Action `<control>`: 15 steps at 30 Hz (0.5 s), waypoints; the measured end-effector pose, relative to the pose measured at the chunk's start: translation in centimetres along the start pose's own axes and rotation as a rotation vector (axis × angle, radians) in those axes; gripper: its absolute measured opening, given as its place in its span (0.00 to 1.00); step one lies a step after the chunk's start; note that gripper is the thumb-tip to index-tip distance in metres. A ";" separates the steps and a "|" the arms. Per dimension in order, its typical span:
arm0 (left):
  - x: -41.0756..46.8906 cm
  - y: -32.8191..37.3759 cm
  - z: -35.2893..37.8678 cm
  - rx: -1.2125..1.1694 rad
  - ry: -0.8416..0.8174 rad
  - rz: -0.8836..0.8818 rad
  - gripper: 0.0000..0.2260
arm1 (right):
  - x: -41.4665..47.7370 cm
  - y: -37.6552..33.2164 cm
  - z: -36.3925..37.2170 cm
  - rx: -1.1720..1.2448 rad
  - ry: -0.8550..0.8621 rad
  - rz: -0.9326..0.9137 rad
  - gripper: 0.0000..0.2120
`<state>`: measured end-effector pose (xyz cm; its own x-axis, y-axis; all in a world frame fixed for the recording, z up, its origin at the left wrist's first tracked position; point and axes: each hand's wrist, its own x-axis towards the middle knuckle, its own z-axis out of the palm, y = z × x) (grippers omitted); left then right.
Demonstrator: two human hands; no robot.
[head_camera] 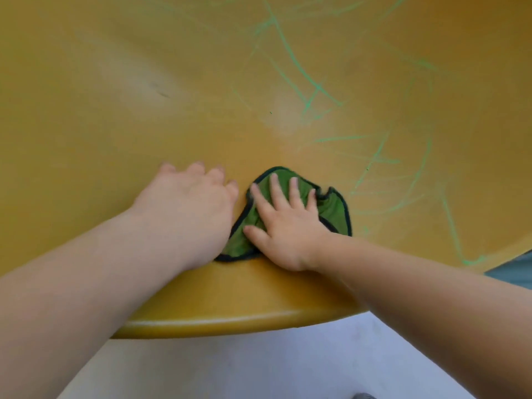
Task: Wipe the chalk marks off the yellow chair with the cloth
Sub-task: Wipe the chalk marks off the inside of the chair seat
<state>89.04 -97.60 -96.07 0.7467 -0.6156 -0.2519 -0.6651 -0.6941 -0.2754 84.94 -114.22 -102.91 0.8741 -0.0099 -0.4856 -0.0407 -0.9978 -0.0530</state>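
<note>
1. Cloth first, in the head view: a small green fabric cloth with a dark stitched border (334,210) is lying bunched on the near part of the smooth yellow moulded plastic chair seat (144,82), just right of centre, and the right hand (288,226) is pressing flat on it with fingers spread apart, not clamped around it.
2. The left hand (193,203) is resting palm-down on the bare seat just left of the cloth, fingers loosely together and slightly curled, holding nothing; its edge is touching or nearly touching the cloth's border.
3. The pale green chalk marks (311,82) are running across the far and right parts of the seat, well beyond the cloth; the left part is looking largely free of them.
4. The cloth is looking soft, light and limp, so it is likely folding and slipping under a sliding palm; pressing through its middle with spread fingers seems the best hold.
5. The seat is looking hard and glossy, probably slippery.
</note>
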 end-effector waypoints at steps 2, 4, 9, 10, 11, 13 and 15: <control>-0.2 -0.3 1.0 -0.005 -0.022 0.000 0.23 | -2.9 -0.4 0.5 -0.004 -0.046 -0.174 0.33; -0.6 -0.8 1.9 -0.026 -0.065 0.006 0.25 | -6.6 0.4 0.6 0.013 -0.119 -0.312 0.30; -0.4 -0.6 2.6 -0.127 -0.111 0.030 0.26 | -12.0 6.6 -0.7 -0.103 -0.278 -0.147 0.29; -0.4 -0.3 2.7 -0.139 -0.116 0.046 0.26 | -11.6 8.4 -1.0 -0.127 -0.288 -0.037 0.30; -0.4 0.1 2.9 -0.150 -0.131 0.058 0.26 | -10.9 10.4 -1.6 -0.153 -0.286 0.093 0.36; -0.4 0.6 3.1 -0.151 -0.162 0.061 0.28 | -8.1 14.5 -3.1 -0.148 -0.176 0.381 0.49; -0.4 0.8 3.3 -0.143 -0.171 0.054 0.29 | -4.7 17.4 -4.9 -0.095 -0.040 0.562 0.55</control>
<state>88.24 -96.65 -99.26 0.6901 -0.5898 -0.4194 -0.6876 -0.7152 -0.1256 82.54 -131.88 -97.29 0.7117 -0.5405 -0.4488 -0.4489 -0.8413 0.3013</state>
